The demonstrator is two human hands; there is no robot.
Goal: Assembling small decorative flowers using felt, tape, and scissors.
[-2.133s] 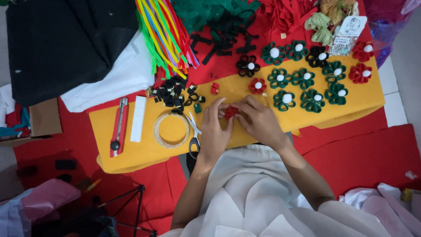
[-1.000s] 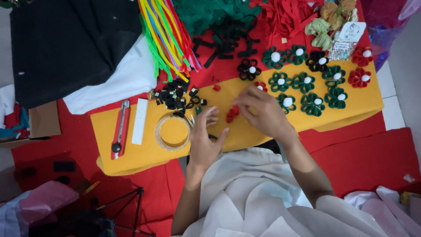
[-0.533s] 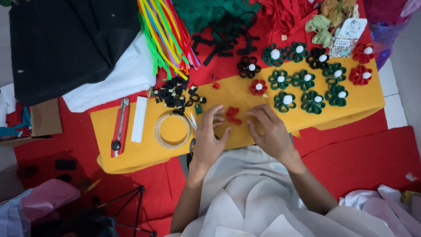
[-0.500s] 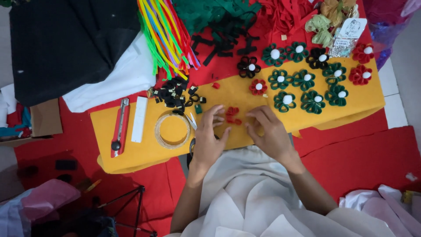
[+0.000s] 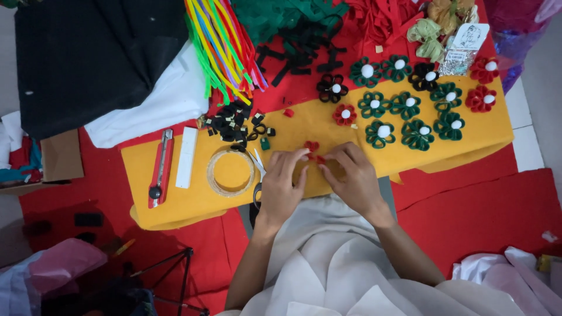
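Observation:
My left hand (image 5: pixel 282 188) and my right hand (image 5: pixel 350 178) rest side by side on a yellow felt sheet (image 5: pixel 445 147). Their fingertips pinch small red felt loops (image 5: pixel 312 147) lying just ahead of them, part of a half-built red flower. Scissors (image 5: pixel 256 180) lie partly under my left hand. Behind the hands stand rows of finished felt flowers with white centres: green ones (image 5: pixel 403 119), two red ones (image 5: pixel 483 85) at the right, a small red one (image 5: pixel 345 114) and a black one (image 5: pixel 332 88).
A ring of tape (image 5: pixel 230 172), a white strip (image 5: pixel 187 157) and a red utility knife (image 5: pixel 160 168) lie left of my hands. A pile of black felt loops (image 5: pixel 233 121), coloured pipe cleaners (image 5: pixel 218 44), black cloth (image 5: pixel 93 55) and green and red scraps sit behind. Red fabric (image 5: pixel 486 210) covers the floor.
My right hand reached out toward the flowers, then came back. Both hands now meet again over the red loops near the front of the yellow sheet.

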